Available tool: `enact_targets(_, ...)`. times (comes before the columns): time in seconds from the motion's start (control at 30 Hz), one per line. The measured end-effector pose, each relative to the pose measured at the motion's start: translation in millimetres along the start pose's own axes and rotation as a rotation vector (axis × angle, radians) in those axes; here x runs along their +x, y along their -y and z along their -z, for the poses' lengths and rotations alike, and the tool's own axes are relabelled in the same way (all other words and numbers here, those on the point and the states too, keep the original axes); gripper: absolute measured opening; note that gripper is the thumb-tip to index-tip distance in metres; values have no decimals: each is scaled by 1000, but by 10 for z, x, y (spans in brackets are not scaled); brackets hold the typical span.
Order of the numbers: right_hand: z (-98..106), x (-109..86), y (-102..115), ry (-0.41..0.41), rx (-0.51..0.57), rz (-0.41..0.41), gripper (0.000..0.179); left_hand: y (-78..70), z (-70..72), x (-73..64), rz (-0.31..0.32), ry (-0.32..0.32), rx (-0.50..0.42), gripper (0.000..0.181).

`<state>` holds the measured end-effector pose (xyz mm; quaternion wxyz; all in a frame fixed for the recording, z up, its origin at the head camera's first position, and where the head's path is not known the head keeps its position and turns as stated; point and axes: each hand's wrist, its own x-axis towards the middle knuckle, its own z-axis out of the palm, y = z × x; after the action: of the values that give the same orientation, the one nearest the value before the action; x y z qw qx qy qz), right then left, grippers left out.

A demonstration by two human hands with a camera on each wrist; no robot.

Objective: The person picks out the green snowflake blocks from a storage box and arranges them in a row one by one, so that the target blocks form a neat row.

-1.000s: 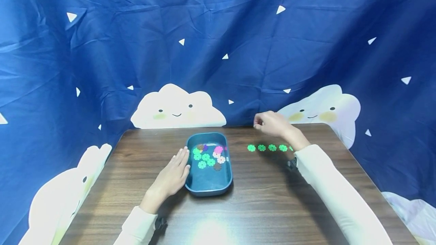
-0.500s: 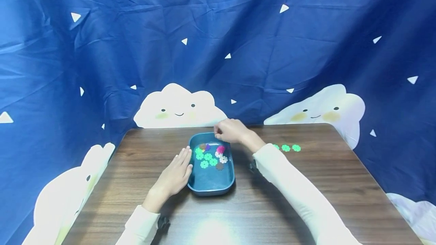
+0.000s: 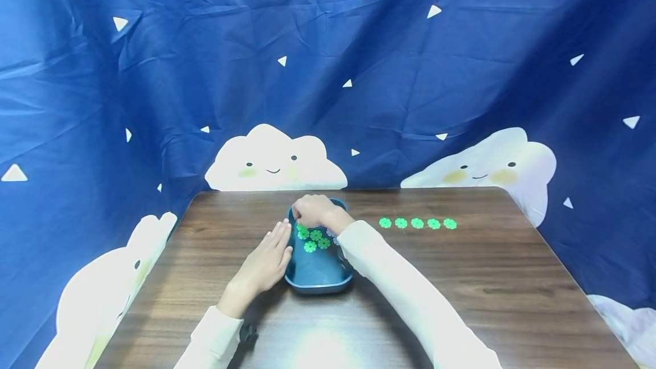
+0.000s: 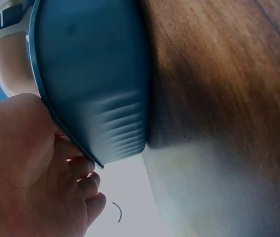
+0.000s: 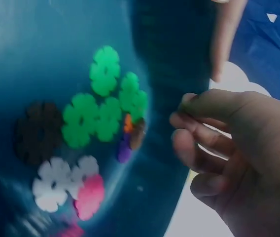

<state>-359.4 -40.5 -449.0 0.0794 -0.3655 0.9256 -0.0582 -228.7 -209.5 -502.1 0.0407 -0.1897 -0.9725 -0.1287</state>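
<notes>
A blue tray (image 3: pixel 318 289) holds several flat flower-shaped plastic pieces. My left hand (image 3: pixel 263 261) rests against its left rim, fingers extended; the left wrist view shows the fingertips at the rim, beside the tray's outer wall (image 4: pixel 95 64). Over the tray's far end is my right hand (image 3: pixel 315 209), fingers loosely bent and nothing between them. Near those fingers in the right wrist view lie green flower pieces (image 5: pixel 105 71), a purple piece (image 5: pixel 124 149) and an orange one (image 5: pixel 128 122). A dark brown piece (image 5: pixel 39 132), white pieces (image 5: pixel 51 185) and a pink piece (image 5: pixel 89 197) lie farther off.
Right of the tray, several green flower pieces (image 3: pixel 417 223) form a straight row on the wooden table (image 3: pixel 461 278). A blue curtain (image 3: pixel 318 73) with white clouds and triangles hangs behind the table.
My right hand has moved left from above the green row, across the tray's right rim, to the tray's far left. The whole row shows again. The left hand has stayed at the rim.
</notes>
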Motion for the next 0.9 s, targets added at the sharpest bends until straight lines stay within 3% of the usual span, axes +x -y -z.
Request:
enact_targets(0.27,-161,56,61,121,-20,-81,14,-27,32,12,-2,5,-7,59)
enact_targets(0.5,-189,78,96,122,-73,-68,9,-23,44,19,18,12,-16,59)
enact_targets(0.9,-215,25,131,113,-158,-64,23,-18,15,-6,9,12,-17,60)
